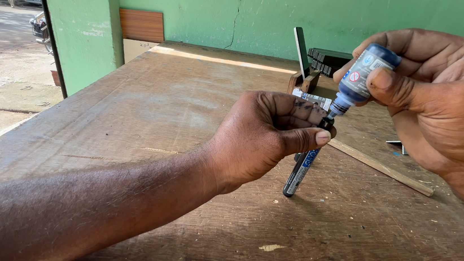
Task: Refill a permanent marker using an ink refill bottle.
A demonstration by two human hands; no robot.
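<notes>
Marker stands nearly upright, its lower end on the wooden counter, the left hand closed in a tight grip around its upper part. The right hand pinches a small blue ink bottle, tipped nozzle-down onto the marker's top. A hard squeeze could likely flood the opening and run ink over the fingers and counter. If the nozzle slips aside, drops would likely land near the thin wooden strip.

left hand: marker (upright) | right hand: ink bottle
</notes>
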